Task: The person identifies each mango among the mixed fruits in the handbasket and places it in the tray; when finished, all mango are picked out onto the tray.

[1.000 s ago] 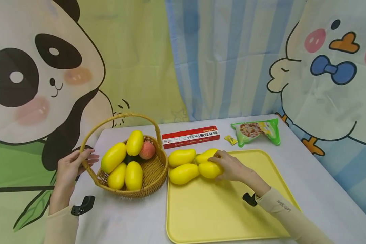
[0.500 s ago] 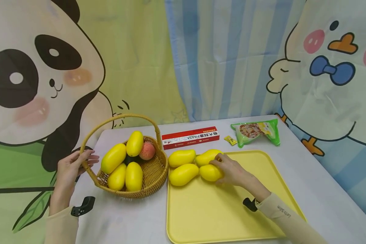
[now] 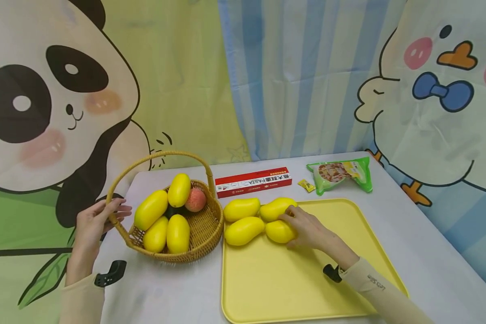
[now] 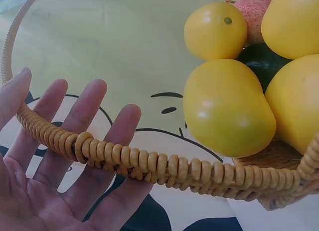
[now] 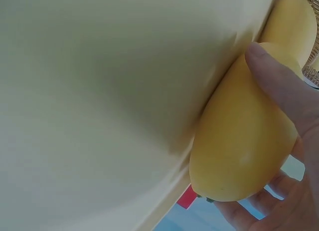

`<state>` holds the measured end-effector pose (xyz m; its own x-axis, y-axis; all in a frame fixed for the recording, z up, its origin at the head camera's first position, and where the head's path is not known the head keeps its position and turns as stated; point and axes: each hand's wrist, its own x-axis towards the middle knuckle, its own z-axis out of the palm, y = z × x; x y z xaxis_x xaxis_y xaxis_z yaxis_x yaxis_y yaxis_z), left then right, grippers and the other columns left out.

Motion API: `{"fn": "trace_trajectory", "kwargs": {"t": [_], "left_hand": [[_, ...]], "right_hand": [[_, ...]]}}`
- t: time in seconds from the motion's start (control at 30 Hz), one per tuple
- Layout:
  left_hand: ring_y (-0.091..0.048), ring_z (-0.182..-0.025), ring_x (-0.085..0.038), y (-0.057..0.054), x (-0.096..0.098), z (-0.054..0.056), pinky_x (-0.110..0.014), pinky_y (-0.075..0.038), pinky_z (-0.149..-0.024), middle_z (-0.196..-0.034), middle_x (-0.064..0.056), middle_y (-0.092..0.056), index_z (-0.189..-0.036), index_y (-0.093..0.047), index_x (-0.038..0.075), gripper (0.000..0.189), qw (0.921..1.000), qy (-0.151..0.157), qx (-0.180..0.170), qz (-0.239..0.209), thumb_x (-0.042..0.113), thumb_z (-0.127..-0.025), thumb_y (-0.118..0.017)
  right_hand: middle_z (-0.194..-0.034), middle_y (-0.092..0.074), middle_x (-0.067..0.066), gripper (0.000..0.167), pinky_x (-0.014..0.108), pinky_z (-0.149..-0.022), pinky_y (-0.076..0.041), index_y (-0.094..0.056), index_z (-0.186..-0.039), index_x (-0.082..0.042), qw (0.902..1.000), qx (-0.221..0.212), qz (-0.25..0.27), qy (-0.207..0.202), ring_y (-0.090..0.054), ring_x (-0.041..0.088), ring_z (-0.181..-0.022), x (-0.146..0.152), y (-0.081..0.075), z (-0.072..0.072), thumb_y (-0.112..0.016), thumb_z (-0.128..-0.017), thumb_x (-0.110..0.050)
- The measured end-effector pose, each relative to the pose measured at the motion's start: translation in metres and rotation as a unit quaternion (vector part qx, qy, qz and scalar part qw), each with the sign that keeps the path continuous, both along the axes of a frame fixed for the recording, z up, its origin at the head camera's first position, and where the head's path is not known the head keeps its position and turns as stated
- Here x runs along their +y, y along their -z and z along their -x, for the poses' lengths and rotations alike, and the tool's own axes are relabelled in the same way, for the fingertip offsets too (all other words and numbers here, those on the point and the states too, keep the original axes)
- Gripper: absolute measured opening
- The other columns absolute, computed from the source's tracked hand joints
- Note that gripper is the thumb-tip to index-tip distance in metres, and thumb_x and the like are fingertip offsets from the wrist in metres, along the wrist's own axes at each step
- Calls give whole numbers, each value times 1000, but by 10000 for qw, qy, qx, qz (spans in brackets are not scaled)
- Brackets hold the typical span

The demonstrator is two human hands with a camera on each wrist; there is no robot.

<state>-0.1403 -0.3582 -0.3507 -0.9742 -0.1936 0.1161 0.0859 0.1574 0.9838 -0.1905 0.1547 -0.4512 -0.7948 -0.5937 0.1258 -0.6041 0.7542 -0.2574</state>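
Observation:
In the head view my left hand (image 3: 90, 220) is at the left side of a wicker basket (image 3: 204, 245). The thumb lies over the basket's handle (image 4: 169, 166), while the other fingers extend loosely behind it. Inside are several yellow mangoes (image 3: 178, 234), a pink-red round fruit (image 3: 195, 200) and something dark green (image 4: 264, 61). My right hand (image 3: 309, 229) grips a mango (image 3: 279, 231) at the back of the yellow tray (image 3: 291, 283), thumb on one side and fingers on the other. Three more mangoes (image 3: 244, 231) lie beside it in two rows.
Behind the tray lie a red and white pasta box (image 3: 253, 182), a small yellow packet (image 3: 306, 185) and a green food bag (image 3: 340, 173). A white cloth covers the table (image 3: 146, 292). Printed curtains (image 3: 299, 81) hang behind it.
My right hand and the mango in it have shifted slightly down and toward me, leaving more of the mango behind visible. My left hand and the basket stay put.

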Motion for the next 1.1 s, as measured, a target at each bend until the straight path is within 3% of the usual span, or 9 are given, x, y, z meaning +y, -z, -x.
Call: {"fn": "trace_trajectory", "kwargs": {"t": [0.37, 0.63, 0.93, 1.1], "left_hand": [[-71, -77, -8, -1, -1, -5, -17, -52, -69, -82, 7, -74, -101, -72, 14, 19, 9999, -60, -75, -34, 29, -94, -62], [-71, -77, -8, -5, 1, -1, -17, -52, -70, -82, 6, -74, -104, -71, 10, 24, 10000, -56, 37, -36, 30, -94, -62], [-71, -77, -7, -3, 4, 1, -17, -53, -69, -82, 7, -74, -100, -72, 12, 21, 9999, -79, 19, -78, 30, -93, -63], [-71, -77, -8, -2, 2, 0, -16, -53, -69, -82, 6, -74, -102, -71, 12, 22, 9999, -39, -3, -106, 31, -93, -63]], "right_hand": [[-107, -52, 5, 71, 36, -76, -48, -61, -121, -10, 9997, 28, -87, -248, -48, 17, -88, -3, -10, 2, -89, -62, -40], [-114, -57, 11, 61, 37, -76, -51, -62, -121, -7, 9975, 356, 14, -604, -55, 23, -95, -18, -31, 12, -83, -73, -38], [-123, -55, 9, 55, 38, -91, -49, -60, -127, -11, 9900, 474, -224, -1311, -54, 23, -109, -75, -57, 19, -77, -81, -37], [-126, -54, 7, 53, 35, -92, -50, -60, -127, -14, 9834, 562, -455, -1662, -54, 21, -113, -113, -65, 23, -75, -83, -39]]}}
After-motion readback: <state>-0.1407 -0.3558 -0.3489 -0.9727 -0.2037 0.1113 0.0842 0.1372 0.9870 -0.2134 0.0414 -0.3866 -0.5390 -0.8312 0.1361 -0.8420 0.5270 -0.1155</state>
